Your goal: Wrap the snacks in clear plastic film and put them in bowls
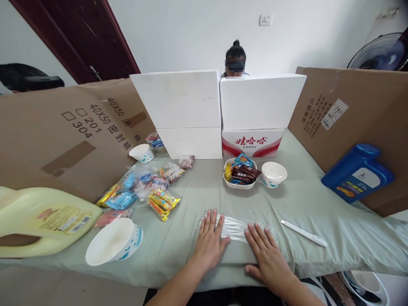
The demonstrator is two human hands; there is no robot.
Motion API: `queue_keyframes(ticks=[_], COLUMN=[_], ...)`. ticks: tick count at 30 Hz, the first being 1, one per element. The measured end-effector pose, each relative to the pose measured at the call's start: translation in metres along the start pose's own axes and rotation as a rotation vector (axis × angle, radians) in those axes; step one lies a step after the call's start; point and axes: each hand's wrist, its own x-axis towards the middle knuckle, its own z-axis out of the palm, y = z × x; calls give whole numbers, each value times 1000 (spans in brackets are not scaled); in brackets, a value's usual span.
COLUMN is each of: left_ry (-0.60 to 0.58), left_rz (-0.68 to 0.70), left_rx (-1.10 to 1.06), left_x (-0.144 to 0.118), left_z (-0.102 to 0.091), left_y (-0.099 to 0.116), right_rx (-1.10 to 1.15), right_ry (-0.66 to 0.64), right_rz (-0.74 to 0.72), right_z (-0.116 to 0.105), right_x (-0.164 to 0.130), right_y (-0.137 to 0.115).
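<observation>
Flat on the cloth near the front edge lies a crinkled sheet of clear plastic wrap (pixel 235 228). My left hand (pixel 209 241) rests on its left part, fingers stretched out. On the right part lies my right hand (pixel 265 250), palm down with fingers apart. Neither hand grips anything. To the right of my right hand is a white utility knife (pixel 304 233). Beyond the wrap stand a white dish (pixel 239 186) filled with wrapped snacks and a white paper bowl (pixel 273 174) with blue marks.
Left are packaged snacks (pixel 153 185), a paper bowl (pixel 111 242), another bowl (pixel 142 153) and a yellow jug (pixel 47 221). A blue bottle (pixel 358 172) leans at right. Cardboard (pixel 95 136) and white boxes (pixel 188 112) wall the table; a person (pixel 236 57) sits behind.
</observation>
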Motion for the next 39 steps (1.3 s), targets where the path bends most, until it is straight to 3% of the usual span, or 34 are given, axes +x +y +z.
queue_keyframes(ticks=[5,10,14,18,22,26,29,33,39], left_ry=[78,27,-31,-46,-65,9,19,6,59], left_rz=[-122,-15,-13,56,313,434,437,451,347], left_rx=[-26,-159,-147,-164,-266,-376,-434,-481,-692], left_x=[-2,25,51,53,39,24,20,22,20], left_z=[-16,-26,-24,-16,-10,-7,-4,-5,-7], left_y=[12,45,57,57,53,50,48,44,41], right_rx=[-86,-117,-99,-51,230,638,732,554,386], right_ry=[156,279,302,336,250,-9,-131,-172,-161], right_rz=[88,216,140,-7,-117,29,190,202,244], right_z=[-9,-10,-15,-38,-81,-102,-88,-47,-9], right_x=[-50,-72,-82,-80,-51,0,45,94,116], right_y=[6,12,25,26,10,9,23,39,38])
